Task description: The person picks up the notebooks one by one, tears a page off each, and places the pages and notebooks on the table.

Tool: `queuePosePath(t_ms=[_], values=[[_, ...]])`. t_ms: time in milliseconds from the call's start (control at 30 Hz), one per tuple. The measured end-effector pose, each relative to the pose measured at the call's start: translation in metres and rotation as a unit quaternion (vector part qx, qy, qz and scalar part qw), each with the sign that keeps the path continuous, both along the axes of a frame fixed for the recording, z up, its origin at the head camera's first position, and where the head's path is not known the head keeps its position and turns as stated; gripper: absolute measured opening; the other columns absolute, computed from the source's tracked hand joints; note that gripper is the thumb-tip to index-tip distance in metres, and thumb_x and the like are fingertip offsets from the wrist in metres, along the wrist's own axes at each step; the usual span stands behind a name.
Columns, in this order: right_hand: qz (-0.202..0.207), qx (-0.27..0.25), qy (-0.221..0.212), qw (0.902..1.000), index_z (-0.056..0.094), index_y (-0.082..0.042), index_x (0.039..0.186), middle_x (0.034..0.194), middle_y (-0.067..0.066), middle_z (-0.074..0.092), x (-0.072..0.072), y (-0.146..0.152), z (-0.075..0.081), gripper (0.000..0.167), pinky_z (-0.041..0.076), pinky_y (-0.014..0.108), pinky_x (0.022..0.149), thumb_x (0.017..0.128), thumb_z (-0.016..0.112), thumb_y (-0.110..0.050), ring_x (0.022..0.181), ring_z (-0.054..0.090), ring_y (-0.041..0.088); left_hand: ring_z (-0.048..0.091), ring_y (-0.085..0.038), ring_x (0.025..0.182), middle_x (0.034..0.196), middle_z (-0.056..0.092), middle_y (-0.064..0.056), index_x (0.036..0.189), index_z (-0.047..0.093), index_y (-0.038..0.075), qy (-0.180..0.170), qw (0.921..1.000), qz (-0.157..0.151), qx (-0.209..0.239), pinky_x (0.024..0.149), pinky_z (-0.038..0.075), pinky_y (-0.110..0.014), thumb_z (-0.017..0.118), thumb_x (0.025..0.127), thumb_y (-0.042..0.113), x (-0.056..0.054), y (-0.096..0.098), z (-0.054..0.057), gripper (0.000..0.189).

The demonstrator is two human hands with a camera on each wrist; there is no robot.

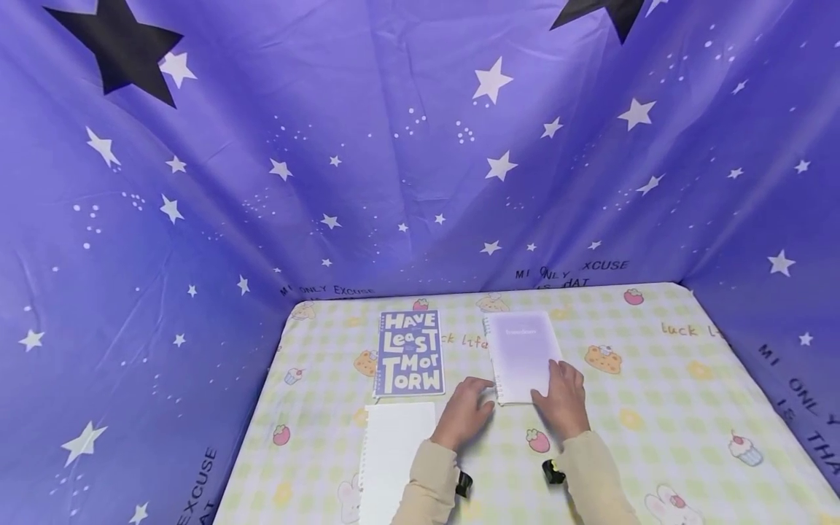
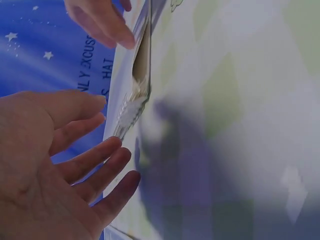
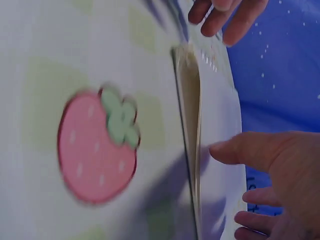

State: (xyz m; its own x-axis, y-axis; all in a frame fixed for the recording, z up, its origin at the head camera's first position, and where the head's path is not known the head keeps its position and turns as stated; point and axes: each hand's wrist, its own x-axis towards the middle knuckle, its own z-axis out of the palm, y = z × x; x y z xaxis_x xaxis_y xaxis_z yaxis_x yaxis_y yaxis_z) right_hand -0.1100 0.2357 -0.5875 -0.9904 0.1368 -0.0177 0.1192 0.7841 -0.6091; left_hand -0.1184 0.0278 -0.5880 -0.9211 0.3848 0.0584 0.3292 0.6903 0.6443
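Observation:
A pale purple spiral notebook (image 1: 521, 354) lies closed on the table, its coil binding along the left side. My left hand (image 1: 464, 412) is beside the lower left corner, and its fingers are loosely spread near the coil (image 2: 131, 112) in the left wrist view. Over the lower right part of the cover is my right hand (image 1: 566, 401), its thumb close to the bottom edge. In the right wrist view the right thumb (image 3: 227, 151) is extended at the cover, and the page block (image 3: 190, 105) bulges slightly at the near edge. Neither hand grips anything.
Left of the purple notebook lies a blue spiral notebook (image 1: 410, 359) with large white lettering. Below it is a white spiral-bound notebook (image 1: 397, 452), partly behind the left sleeve. A checked cloth (image 1: 656, 430) covers the table, with starry purple curtains (image 1: 407, 146) around it.

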Motion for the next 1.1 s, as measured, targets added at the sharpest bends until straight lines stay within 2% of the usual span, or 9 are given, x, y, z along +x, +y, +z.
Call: queuePosePath(t_ms=[100, 167, 367, 533, 633, 767, 900, 967, 1100], values=[[0.013, 0.003, -0.034, 0.9993, 0.027, 0.021, 0.143, 0.144, 0.044, 0.024, 0.004, 0.007, -0.004, 0.077, 0.019, 0.067, 0.113, 0.088, 0.067, -0.015, 0.135, 0.018, 0.057, 0.06, -0.024, 0.116, 0.123, 0.065, -0.007, 0.122, 0.068, 0.009, 0.004, 0.9999, -0.006, -0.009, 0.102, 0.049, -0.033, 0.068, 0.09, 0.013, 0.003, 0.002, -0.002, 0.032], [0.023, 0.007, -0.039, 0.999, 0.028, 0.021, 0.142, 0.144, 0.045, 0.024, 0.006, 0.011, -0.006, 0.075, 0.019, 0.067, 0.114, 0.09, 0.066, -0.017, 0.135, 0.018, 0.058, 0.06, -0.024, 0.115, 0.123, 0.065, -0.007, 0.121, 0.068, 0.01, 0.012, 0.9998, -0.009, -0.015, 0.101, 0.049, -0.034, 0.069, 0.089, 0.014, 0.004, 0.003, -0.004, 0.033], [0.051, 0.013, -0.013, 0.9986, 0.036, 0.017, 0.142, 0.147, 0.043, 0.025, 0.011, 0.025, -0.011, 0.073, 0.026, 0.071, 0.109, 0.09, 0.07, -0.022, 0.134, 0.023, 0.059, 0.055, -0.024, 0.113, 0.124, 0.063, -0.006, 0.124, 0.067, 0.015, 0.027, 0.9994, -0.007, -0.018, 0.096, 0.046, -0.035, 0.076, 0.083, 0.017, 0.008, 0.011, -0.009, 0.041], [0.062, 0.017, 0.002, 0.9979, 0.036, 0.014, 0.144, 0.149, 0.041, 0.025, 0.012, 0.033, -0.014, 0.075, 0.026, 0.072, 0.108, 0.09, 0.071, -0.024, 0.134, 0.024, 0.058, 0.053, -0.022, 0.108, 0.119, 0.061, -0.004, 0.123, 0.067, 0.019, 0.062, 0.9977, 0.008, -0.024, 0.088, 0.043, -0.03, 0.079, 0.079, 0.019, 0.009, 0.02, -0.009, 0.045], [0.066, 0.018, 0.006, 0.9976, 0.037, 0.014, 0.144, 0.149, 0.041, 0.025, 0.014, 0.035, -0.015, 0.076, 0.027, 0.072, 0.107, 0.089, 0.072, -0.025, 0.134, 0.025, 0.058, 0.052, -0.021, 0.108, 0.119, 0.06, -0.005, 0.125, 0.067, 0.019, 0.051, 0.9981, 0.012, -0.033, 0.089, 0.043, -0.029, 0.08, 0.079, 0.018, 0.009, 0.025, -0.007, 0.047], [0.073, 0.007, 0.003, 0.9973, 0.037, 0.013, 0.144, 0.149, 0.041, 0.025, 0.016, 0.036, -0.018, 0.078, 0.029, 0.072, 0.105, 0.089, 0.073, -0.028, 0.133, 0.025, 0.058, 0.05, -0.023, 0.118, 0.131, 0.054, -0.01, 0.134, 0.06, 0.015, 0.022, 0.9984, 0.019, -0.049, 0.097, 0.044, -0.033, 0.081, 0.079, 0.018, 0.008, 0.034, -0.008, 0.059], [0.08, -0.016, -0.002, 0.9967, 0.034, 0.012, 0.146, 0.15, 0.04, 0.024, 0.016, 0.038, -0.019, 0.084, 0.029, 0.072, 0.105, 0.088, 0.074, -0.032, 0.134, 0.023, 0.057, 0.047, -0.027, 0.126, 0.142, 0.046, -0.015, 0.142, 0.052, 0.012, 0.016, 0.9977, 0.032, -0.058, 0.098, 0.044, -0.037, 0.084, 0.077, 0.021, 0.005, 0.042, -0.01, 0.073], [0.081, -0.027, -0.005, 0.9964, 0.03, 0.013, 0.148, 0.151, 0.039, 0.023, 0.016, 0.039, -0.018, 0.088, 0.028, 0.071, 0.107, 0.087, 0.075, -0.032, 0.135, 0.022, 0.056, 0.046, -0.027, 0.127, 0.143, 0.045, -0.014, 0.141, 0.053, 0.014, 0.013, 0.9973, 0.042, -0.06, 0.095, 0.044, -0.036, 0.085, 0.076, 0.024, 0.003, 0.045, -0.01, 0.074], [0.074, -0.046, -0.01, 0.9961, 0.023, 0.014, 0.149, 0.152, 0.038, 0.022, 0.015, 0.042, -0.017, 0.093, 0.022, 0.068, 0.111, 0.086, 0.076, -0.029, 0.137, 0.02, 0.054, 0.047, -0.024, 0.124, 0.14, 0.049, -0.01, 0.135, 0.06, 0.016, 0.014, 0.9967, 0.057, -0.056, 0.091, 0.045, -0.034, 0.083, 0.078, 0.028, -0.001, 0.047, -0.01, 0.063]])
